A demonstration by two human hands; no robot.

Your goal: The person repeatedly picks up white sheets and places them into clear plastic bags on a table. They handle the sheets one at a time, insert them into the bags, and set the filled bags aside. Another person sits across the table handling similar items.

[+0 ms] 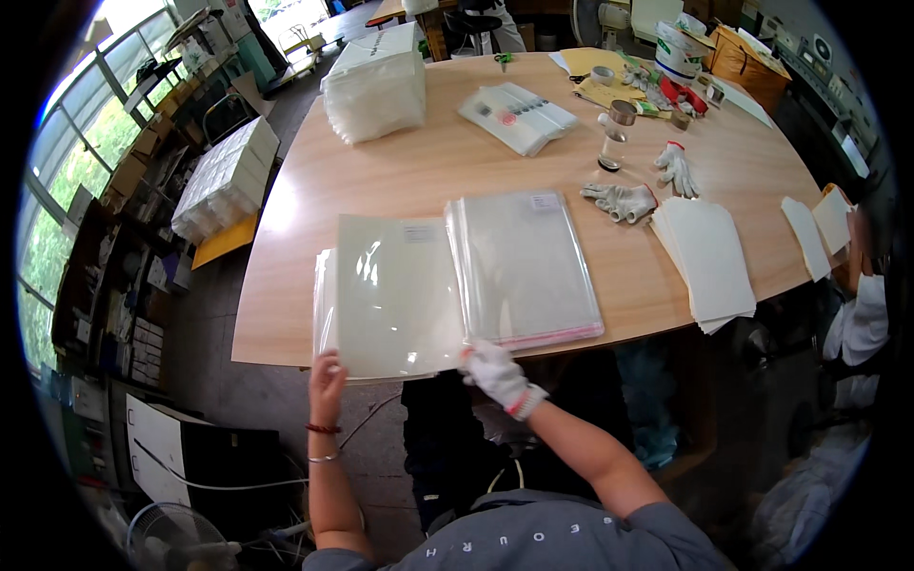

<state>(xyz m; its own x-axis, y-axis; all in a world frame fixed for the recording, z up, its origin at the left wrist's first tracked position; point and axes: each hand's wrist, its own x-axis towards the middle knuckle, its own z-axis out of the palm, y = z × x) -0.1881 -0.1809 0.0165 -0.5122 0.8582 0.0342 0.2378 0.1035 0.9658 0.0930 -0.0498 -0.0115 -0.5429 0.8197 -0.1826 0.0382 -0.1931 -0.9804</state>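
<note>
Pale sheet [395,295] in a clear glossy sleeve lies flat at the near edge of the wood-look table [281,295], directly in front of the person. Colour = creamy, faint greenish tint; surface v. shiny, w/ bright glare spots mid & btm; small printed label [419,234] nr top R corner. Approx. rectangular, a bit taller than wide; btm edge reaches the table edge. More clear/whitish layers [325,303] peek out along its L side.

L hand [327,376], bare, w/ red bracelet & a metal bangle, is at the btm L corner, fingers bent & close tog.; can't tell if they pinch the edge. R hand [492,371], in white knit glove, is at the btm R corner; blurred, so can't tell if fingers are clamped or apart.

Just R of the sheet: stack of clear sleeves [528,271], pink strip along btm, own label up top. Further R, loose cotton gloves [621,202] & fanned pale sheets [706,262]
</note>
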